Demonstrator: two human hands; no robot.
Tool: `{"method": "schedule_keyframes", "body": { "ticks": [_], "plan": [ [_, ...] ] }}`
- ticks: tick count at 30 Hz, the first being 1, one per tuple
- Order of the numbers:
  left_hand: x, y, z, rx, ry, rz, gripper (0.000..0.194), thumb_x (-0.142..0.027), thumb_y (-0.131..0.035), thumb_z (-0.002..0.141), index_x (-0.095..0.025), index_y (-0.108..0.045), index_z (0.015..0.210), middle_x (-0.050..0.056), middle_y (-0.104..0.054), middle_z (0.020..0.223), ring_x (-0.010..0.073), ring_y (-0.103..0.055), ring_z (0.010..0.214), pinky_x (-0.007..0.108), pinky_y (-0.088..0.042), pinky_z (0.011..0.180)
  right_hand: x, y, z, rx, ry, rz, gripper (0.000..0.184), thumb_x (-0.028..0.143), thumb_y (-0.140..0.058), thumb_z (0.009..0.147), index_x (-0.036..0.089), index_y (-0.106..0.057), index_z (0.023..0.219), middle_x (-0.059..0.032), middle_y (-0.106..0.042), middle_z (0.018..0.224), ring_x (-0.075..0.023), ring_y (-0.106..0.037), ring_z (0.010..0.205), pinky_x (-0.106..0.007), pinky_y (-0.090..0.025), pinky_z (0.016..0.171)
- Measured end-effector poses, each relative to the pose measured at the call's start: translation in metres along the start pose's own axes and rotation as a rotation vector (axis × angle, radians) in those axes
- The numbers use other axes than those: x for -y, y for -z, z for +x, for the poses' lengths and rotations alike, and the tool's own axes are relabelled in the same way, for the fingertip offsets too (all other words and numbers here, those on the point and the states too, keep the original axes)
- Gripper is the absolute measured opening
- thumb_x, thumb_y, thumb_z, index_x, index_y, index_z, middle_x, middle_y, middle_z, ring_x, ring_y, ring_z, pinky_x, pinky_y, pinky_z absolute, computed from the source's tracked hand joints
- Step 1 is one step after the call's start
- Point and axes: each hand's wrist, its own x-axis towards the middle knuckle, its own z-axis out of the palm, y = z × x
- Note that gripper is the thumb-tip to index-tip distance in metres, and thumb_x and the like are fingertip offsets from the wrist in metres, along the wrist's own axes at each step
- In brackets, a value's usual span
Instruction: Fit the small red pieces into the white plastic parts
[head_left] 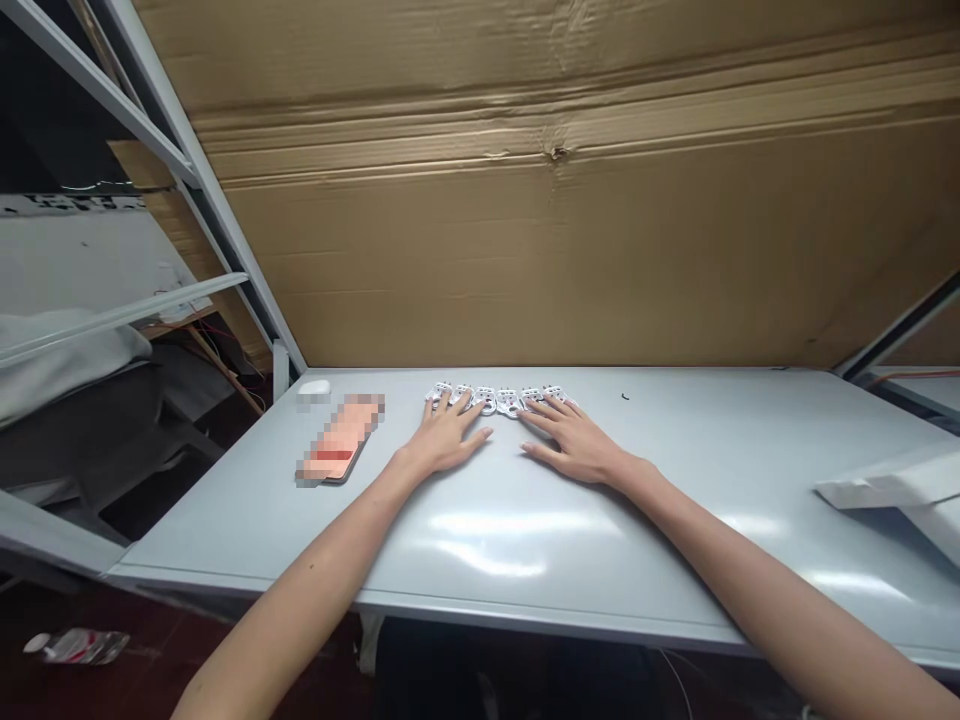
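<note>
Left forearm [300, 585] and right forearm [757, 590] fill the bottom corners of my feed, reaching in from about 7 and 5 o'clock. The left hand [446, 435] and the right hand [574, 442] lie flat and palm-down on the grey table [739, 455], fingers spread, neither one closed around anything.

Between them, at about 12 o'clock on the far part of the table, runs a single row of small white perforated pieces [508, 402]. I count six, side by side. The left hand's fingers lie over the left end of the row and the right hand's over its right end, hiding parts of them, so I can't read their exact shape from here.

Left of the row, around 10 o'clock, lies one phone [341, 438], its surface pixelated, with one small blurred white oval object [313, 391] just beyond it. One tiny dark speck [625, 396] sits at about 1 o'clock. One white angular piece [892, 485] overhangs the table's edge at 3 o'clock.

A creased cardboard sheet [555, 200] stands behind the table, a metal shelf frame [180, 150] rises at 10 o'clock, and one crumpled packet [79, 646] lies on the floor at 8 o'clock.
</note>
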Motion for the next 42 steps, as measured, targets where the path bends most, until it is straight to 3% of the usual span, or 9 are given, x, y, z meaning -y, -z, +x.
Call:
{"method": "schedule_keyframes", "body": {
  "ticks": [17, 25, 30, 42],
  "plan": [
    [-0.017, 0.0, -0.008, -0.037, -0.04, 0.051, 0.059, -0.054, -0.032, 0.102, -0.022, -0.039, 0.151, 0.013, -0.03, 0.16, 0.0374, -0.022, 0.148, 0.057, -0.017, 0.119, 0.002, 0.004, -0.009, -0.041, 0.002, 0.015, 0.071, 0.066, -0.032, 0.096, 0.018, -0.05, 0.146, -0.0131, -0.047, 0.152, -0.0344, -0.034, 0.143, -0.053, -0.026, 0.117],
    [-0.013, 0.001, -0.006, -0.091, 0.103, -0.002, 0.061, -0.053, -0.031, 0.102, -0.018, -0.035, 0.152, 0.017, -0.018, 0.163, 0.0355, -0.008, 0.151, 0.056, -0.011, 0.12, 0.002, 0.003, -0.01, -0.031, 0.0, 0.001, 0.067, 0.061, -0.033, 0.098, 0.018, -0.05, 0.145, -0.0131, -0.047, 0.151, -0.0347, -0.035, 0.142, -0.054, -0.029, 0.116],
    [0.001, -0.001, 0.001, -0.093, 0.195, -0.02, 0.059, -0.05, -0.031, 0.102, -0.015, -0.035, 0.149, 0.02, -0.024, 0.161, 0.0359, -0.015, 0.15, 0.057, -0.017, 0.118, 0.002, 0.004, -0.011, -0.045, 0.005, -0.002, 0.063, 0.059, -0.033, 0.098, 0.019, -0.051, 0.144, -0.0125, -0.048, 0.15, -0.0344, -0.037, 0.141, -0.053, -0.029, 0.116],
    [-0.002, 0.006, -0.002, -0.14, 0.037, -0.018, 0.049, -0.042, -0.029, 0.103, -0.018, -0.042, 0.144, 0.013, -0.044, 0.151, 0.0266, -0.034, 0.144, 0.047, -0.025, 0.117, -0.001, 0.002, -0.011, -0.042, 0.016, 0.019, 0.064, 0.06, -0.034, 0.098, 0.02, -0.049, 0.146, -0.0128, -0.047, 0.151, -0.0345, -0.036, 0.141, -0.055, -0.03, 0.115]
  ]
}}
